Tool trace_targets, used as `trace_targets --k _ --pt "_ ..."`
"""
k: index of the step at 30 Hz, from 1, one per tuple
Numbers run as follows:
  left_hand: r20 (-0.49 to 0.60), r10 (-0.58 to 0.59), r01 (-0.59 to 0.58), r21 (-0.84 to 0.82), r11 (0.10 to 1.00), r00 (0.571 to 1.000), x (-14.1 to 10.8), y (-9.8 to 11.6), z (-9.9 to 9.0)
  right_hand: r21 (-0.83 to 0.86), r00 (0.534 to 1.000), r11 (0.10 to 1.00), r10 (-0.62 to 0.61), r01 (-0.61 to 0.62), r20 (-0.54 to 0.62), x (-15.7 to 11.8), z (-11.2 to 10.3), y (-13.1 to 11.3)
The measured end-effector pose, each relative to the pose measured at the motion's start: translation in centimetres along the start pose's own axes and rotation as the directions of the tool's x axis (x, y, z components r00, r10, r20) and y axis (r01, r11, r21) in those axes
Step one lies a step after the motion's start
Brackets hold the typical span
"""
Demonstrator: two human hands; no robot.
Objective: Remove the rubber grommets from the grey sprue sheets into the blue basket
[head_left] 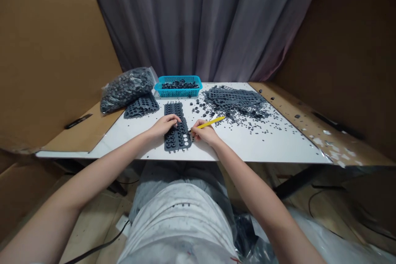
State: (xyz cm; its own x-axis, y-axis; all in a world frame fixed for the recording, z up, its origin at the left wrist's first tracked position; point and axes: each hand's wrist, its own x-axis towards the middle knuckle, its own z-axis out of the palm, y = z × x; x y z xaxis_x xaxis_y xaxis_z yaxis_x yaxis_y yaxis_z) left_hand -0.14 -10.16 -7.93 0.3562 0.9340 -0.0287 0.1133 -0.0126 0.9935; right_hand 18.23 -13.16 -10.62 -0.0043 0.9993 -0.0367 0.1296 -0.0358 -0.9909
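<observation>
A dark moulded rubber sheet (177, 138) with rows of round holes and studs lies lengthwise on the white table. Near its lower right corner a few white round spots show. My left hand (165, 126) rests on the sheet's left side, its fingers curled and thumb and forefinger close together on the sheet. In my right hand (204, 133) is a slim yellow pen-shaped tool (213, 122), pinched between the fingers. Its back end points up and to the right; its tip is by the sheet's right edge, too small to make out.
A blue basket (177, 93) of small black pieces stands at the back. At left, a clear bag (126, 88) of black pieces leans on more sheets (142, 107). Punched-out sheets (235, 97) and scattered bits cover the right. Cardboard walls flank the white table (247, 148).
</observation>
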Motion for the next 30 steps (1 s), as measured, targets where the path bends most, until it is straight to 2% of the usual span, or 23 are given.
trace_targets --k 4,8,11,14,18,21,25,28,30 --pt "-0.014 -0.101 0.099 -0.108 0.989 0.995 1.7 0.4 0.0 -0.029 1.0 1.0 -0.009 0.009 -0.015 0.1 0.5 0.0" --pt "0.071 -0.197 0.206 -0.143 0.968 0.978 3.0 0.6 -0.5 -0.081 1.0 0.997 0.006 -0.007 -0.017 0.3 0.8 -0.3" --pt "0.14 -0.224 0.24 -0.111 0.964 0.964 3.0 0.8 -0.8 -0.113 0.999 0.993 0.037 -0.037 -0.001 0.6 0.8 -0.6" --pt "0.182 -0.204 0.212 -0.022 0.977 0.962 2.9 1.0 -0.6 -0.133 0.997 0.988 0.078 -0.076 0.009 1.0 0.7 -0.6" --pt "0.208 -0.111 0.071 0.189 0.979 0.972 3.1 0.9 0.0 -0.127 0.995 0.988 0.094 -0.091 0.017 1.2 0.4 -0.3" --pt "0.251 -0.007 -0.094 0.387 0.917 0.968 3.2 0.8 0.2 -0.113 0.996 0.99 0.088 -0.085 0.024 1.1 0.3 -0.1" --pt "0.367 0.103 -0.317 0.589 0.744 0.924 2.9 0.8 0.5 -0.099 0.996 0.992 0.082 -0.079 0.026 1.0 0.4 0.0" --pt "0.455 0.137 -0.433 0.646 0.628 0.88 2.4 0.8 0.8 -0.091 0.997 0.993 0.075 -0.072 0.026 1.0 0.4 0.0" --pt "0.517 0.162 -0.521 0.692 0.499 0.841 2.1 0.7 1.0 -0.086 0.997 0.994 0.073 -0.07 0.024 0.9 0.4 -0.1"
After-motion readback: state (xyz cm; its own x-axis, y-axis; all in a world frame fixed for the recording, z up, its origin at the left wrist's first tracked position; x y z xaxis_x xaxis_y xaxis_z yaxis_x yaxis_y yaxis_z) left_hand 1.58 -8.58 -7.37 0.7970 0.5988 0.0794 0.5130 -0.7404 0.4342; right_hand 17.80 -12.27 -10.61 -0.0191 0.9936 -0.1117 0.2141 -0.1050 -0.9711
